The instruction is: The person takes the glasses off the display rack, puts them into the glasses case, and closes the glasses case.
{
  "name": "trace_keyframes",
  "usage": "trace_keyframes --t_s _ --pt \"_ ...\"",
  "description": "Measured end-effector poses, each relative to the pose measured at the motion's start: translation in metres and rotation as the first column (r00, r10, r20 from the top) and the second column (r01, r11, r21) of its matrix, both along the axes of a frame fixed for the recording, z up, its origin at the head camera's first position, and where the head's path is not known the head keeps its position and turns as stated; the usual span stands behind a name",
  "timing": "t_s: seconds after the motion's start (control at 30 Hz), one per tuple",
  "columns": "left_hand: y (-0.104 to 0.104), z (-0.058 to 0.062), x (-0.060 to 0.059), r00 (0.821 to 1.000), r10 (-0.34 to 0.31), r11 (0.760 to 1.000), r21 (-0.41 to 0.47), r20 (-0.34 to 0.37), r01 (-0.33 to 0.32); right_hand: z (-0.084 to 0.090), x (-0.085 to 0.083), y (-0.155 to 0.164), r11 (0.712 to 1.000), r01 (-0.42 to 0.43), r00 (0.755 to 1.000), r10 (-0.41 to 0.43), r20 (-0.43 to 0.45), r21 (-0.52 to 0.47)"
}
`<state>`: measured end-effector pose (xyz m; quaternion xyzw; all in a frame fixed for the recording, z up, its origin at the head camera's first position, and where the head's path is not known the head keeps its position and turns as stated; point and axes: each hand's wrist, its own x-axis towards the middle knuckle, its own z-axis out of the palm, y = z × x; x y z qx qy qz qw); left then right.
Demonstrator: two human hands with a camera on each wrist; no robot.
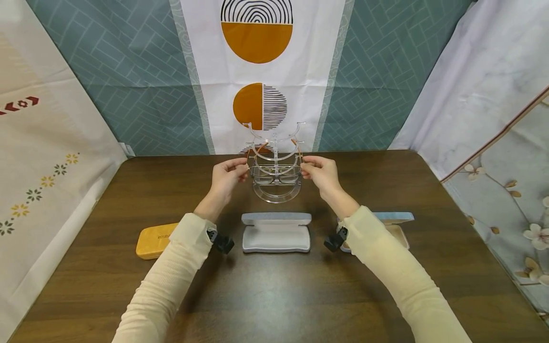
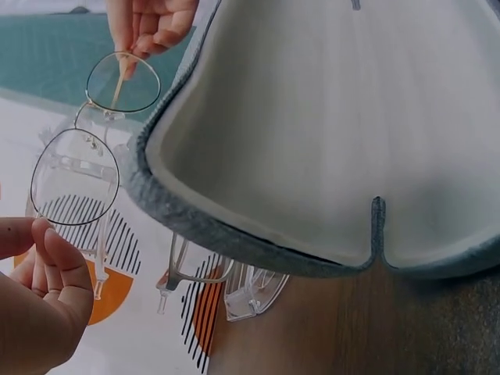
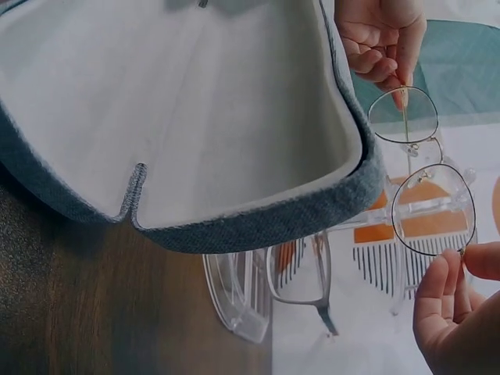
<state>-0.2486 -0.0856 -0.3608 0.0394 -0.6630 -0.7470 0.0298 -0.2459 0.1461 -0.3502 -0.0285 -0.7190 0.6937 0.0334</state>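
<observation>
Both hands pinch a pair of thin wire-rimmed round glasses by its outer sides, near the hinges. My left hand is on one end and my right hand on the other. Behind and around the held glasses stands a clear tiered display stand at the table's back. Another pair of glasses with a greyish frame sits lower on that stand. Nearer to me, between the forearms, lies an open grey glasses case; its pale inside shows no glasses.
A yellow glasses case, closed, lies to the left, partly behind the left sleeve. To the right, a light blue case lies open, partly hidden by the right sleeve. A patterned cloth hangs behind the brown table.
</observation>
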Motion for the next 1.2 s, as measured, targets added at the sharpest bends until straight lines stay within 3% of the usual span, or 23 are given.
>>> trace_keyframes --t_s 1.2 --pt "-0.005 0.001 0.034 0.998 -0.057 0.995 0.079 -0.032 0.06 -0.001 0.032 0.004 0.999 -0.045 0.998 0.044 -0.034 -0.014"
